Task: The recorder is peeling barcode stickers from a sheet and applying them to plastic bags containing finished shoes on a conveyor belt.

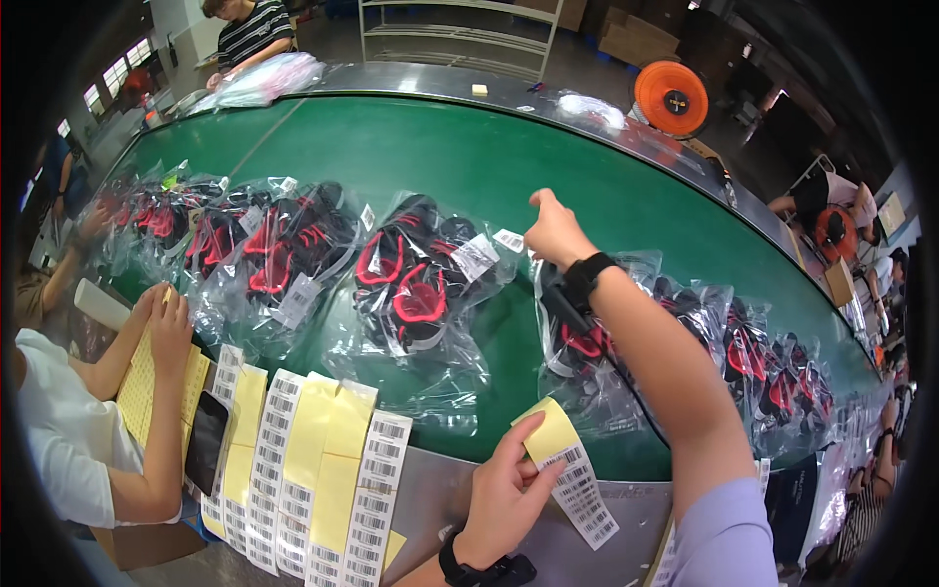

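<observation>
My left hand pinches a strip of barcode labels whose yellow backing curls over at the top, above the metal edge of the belt. Over the green belt, my right hand has its fingers curled, and what they hold, if anything, is hidden. Just left of those fingers a small white label shows at the corner of a clear plastic bag. Inside that bag lie black and red shoes. Under my right forearm rests another bagged pair.
More bagged shoes line the belt on both sides. Label sheets and a phone lie at the near edge, left. A person in white works beside me; another person stands across. An orange fan stands beyond.
</observation>
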Motion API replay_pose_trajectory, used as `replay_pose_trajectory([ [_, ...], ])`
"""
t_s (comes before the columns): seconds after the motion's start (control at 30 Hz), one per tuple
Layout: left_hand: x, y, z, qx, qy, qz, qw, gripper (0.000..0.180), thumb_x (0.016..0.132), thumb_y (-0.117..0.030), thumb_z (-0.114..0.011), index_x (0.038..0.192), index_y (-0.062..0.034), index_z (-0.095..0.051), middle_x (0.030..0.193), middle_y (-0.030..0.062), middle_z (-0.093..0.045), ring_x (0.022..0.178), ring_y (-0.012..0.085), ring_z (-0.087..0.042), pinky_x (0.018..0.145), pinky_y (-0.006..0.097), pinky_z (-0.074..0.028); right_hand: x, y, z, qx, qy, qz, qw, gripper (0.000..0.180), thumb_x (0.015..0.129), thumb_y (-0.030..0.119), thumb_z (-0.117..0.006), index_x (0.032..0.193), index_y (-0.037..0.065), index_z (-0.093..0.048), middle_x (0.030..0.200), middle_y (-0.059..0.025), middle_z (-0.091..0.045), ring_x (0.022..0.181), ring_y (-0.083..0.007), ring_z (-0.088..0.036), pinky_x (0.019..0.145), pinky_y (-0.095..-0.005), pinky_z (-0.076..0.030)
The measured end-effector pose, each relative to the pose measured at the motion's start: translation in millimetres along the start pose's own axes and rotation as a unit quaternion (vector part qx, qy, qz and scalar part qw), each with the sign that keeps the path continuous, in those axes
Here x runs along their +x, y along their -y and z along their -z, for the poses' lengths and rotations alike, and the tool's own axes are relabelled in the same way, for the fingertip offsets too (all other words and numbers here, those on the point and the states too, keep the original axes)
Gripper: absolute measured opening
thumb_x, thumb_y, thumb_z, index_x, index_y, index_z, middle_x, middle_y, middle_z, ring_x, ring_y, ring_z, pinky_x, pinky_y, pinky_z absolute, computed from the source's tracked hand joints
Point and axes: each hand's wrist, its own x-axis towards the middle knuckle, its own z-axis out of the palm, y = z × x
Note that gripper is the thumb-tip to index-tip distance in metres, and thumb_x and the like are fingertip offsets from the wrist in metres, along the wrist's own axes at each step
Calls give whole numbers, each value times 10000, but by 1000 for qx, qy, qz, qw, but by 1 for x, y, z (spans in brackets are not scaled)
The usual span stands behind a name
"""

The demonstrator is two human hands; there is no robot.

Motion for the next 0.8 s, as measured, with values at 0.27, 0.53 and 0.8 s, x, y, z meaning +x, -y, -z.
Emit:
replay_pose_trajectory([
  [0.27, -4, 5, -7, 12, 37, 1, 999, 592, 918, 84, -619, 1454, 30, -374, 1247, 173, -627, 1047, 187, -681, 836, 270, -560, -128, -103, 72, -70, -15, 25, 997, 618, 870, 220, -692, 1371, -58, -461, 1379, -263, -518, 1330, -404, -457, 1108, -435, -368],
  [0.53, -6, 2, -14, 100, 43, -4, 994, 608, 897, 90, -639, 1449, 17, -396, 1167, 155, -667, 957, 154, -687, 796, 254, -547, -149, -87, 6, 122, -133, 77, 981, 721, 797, 98, -703, 1453, 17, -416, 1443, -212, -463, 1349, -355, -457, 1113, -395, -381],
  [0.8, 3, 13, -5, 85, -48, -81, 992, 401, 903, 8, -687, 1293, -3, -595, 792, 45, -684, 681, 33, -591, 601, 192, -469, -180, -37, 63, 116, -48, 139, 982, 489, 859, 170, -713, 1290, -8, -563, 1263, -184, -623, 1182, -331, -604, 1006, -398, -461],
])
